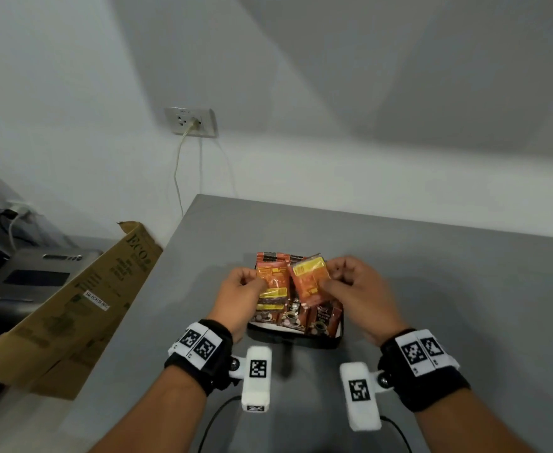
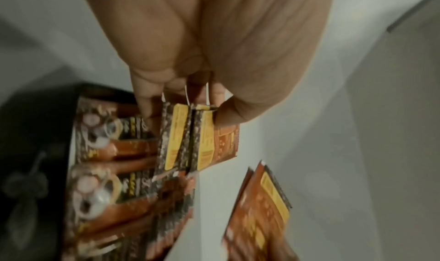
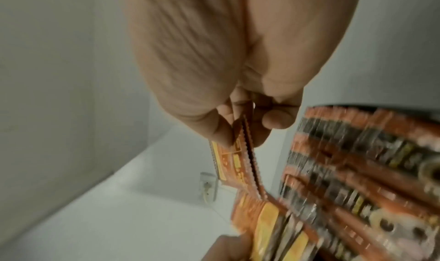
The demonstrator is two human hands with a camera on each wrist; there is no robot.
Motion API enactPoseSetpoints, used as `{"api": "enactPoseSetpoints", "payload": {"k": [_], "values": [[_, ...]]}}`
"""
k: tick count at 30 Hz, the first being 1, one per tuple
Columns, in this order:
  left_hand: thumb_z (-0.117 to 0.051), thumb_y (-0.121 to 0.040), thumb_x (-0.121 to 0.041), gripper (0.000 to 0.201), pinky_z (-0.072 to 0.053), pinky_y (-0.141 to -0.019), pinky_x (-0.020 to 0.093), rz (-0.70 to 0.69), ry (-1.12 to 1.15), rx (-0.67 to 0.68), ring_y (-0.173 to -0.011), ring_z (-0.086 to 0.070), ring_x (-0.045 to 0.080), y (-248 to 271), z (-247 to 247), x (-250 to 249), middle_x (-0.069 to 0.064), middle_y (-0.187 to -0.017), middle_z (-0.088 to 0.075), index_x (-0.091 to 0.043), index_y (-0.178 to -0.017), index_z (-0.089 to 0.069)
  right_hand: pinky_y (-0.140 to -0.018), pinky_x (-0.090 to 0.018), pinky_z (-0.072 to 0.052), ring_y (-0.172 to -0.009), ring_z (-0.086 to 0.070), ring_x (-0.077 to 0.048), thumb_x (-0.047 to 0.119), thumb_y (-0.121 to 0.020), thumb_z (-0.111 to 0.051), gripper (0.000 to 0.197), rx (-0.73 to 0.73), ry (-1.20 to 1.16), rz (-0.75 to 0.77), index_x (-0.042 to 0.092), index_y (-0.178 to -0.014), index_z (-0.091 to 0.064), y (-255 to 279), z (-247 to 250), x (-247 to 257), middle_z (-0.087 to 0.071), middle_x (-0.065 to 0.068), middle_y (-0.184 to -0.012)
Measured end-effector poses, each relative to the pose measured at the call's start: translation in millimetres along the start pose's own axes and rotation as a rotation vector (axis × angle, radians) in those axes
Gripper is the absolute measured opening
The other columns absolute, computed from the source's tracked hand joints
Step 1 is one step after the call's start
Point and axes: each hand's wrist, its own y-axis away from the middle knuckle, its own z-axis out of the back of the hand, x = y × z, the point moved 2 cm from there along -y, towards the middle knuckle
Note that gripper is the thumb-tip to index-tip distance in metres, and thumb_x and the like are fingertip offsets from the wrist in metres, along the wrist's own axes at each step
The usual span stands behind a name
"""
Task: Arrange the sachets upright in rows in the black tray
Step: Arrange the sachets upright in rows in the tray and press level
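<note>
Left hand (image 1: pixel 240 291), right hand (image 1: pixel 353 286) pinching.

We count two hands (image 1: pixel 240 291), one black tray (image 1: pixel 296 339), one cardboard box (image 1: pixel 72 308); the sachets (image 1: pixel 320 317) overlap too much to count.

Bare table (image 1: pixel 431 289) rightward; cardboard box (image 1: pixel 82 299) flanking left

Orange-and-brown sachets (image 1: pixel 296 317) stand packed in the black tray (image 1: pixel 293 339); two small bunches (image 1: pixel 309 279) are held above it.
</note>
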Motion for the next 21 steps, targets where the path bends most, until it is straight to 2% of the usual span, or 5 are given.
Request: {"api": "enactPoseSetpoints", "payload": {"k": [6,11,14,17,21], "values": [[-0.046,-0.08,-0.008,0.044,-0.058,-0.075,0.041,0.17,0.453,0.232,-0.09,-0.065,0.035,9,-34,-17,0.03,-0.111,-0.065,0.005,-0.12,-0.058,-0.058,-0.023,-0.055,-0.064,-0.067,-0.009,0.005,-0.087,-0.07,0.013,-0.052,-0.056,-0.062,0.012,-0.095,-0.064,-2,-27,4,-0.073,-0.006,-0.083],[-0.062,-0.081,-0.011,0.029,-0.055,-0.084,0.04,0.152,0.365,0.286,-0.092,-0.068,0.033,11,-45,-18,0.025,-0.109,-0.069,0.001,-0.104,-0.074,-0.065,-0.018,-0.045,-0.075,-0.061,-0.004,0.022,-0.087,-0.068,0.007,-0.072,0.316,0.086,0.02,-0.092,-0.063,-2,-34,5,-0.066,0.009,-0.083],[-0.063,-0.077,-0.014,0.038,-0.053,-0.088,0.043,0.172,0.345,0.284,-0.097,-0.068,0.035,10,-45,-15,0.026,-0.11,-0.069,0.003,-0.11,-0.072,-0.089,-0.011,-0.038,-0.113,-0.05,-0.005,0.032,-0.083,-0.071,0.046,-0.025,0.473,0.213,0.026,-0.126,-0.055,-1,-24,10,-0.052,0.01,-0.124],[-0.057,-0.083,-0.008,0.029,-0.057,-0.068,0.036,0.194,0.343,0.311,-0.079,-0.07,0.031,10,-47,-17,0.022,-0.093,-0.071,0.005,-0.107,-0.067,-0.118,-0.025,-0.019,-0.145,-0.019,-0.006,0.037,-0.069,-0.084,0.103,0.279,0.633,0.322,0.03,-0.155,-0.028,-1,-19,14,-0.025,0.011,-0.159],[-0.052,-0.087,-0.002,0.02,-0.053,-0.056,0.031,0.212,0.331,0.415,-0.064,-0.068,0.022,16,-54,-15,0.011,-0.072,-0.068,-0.006,-0.083,-0.07,-0.121,-0.027,-0.021,-0.143,-0.028,-0.011,0.03,-0.066,-0.088,0.109,0.379,0.782,0.417,0.025,-0.156,-0.026,-4,-24,11,-0.035,0.006,-0.156]]}}
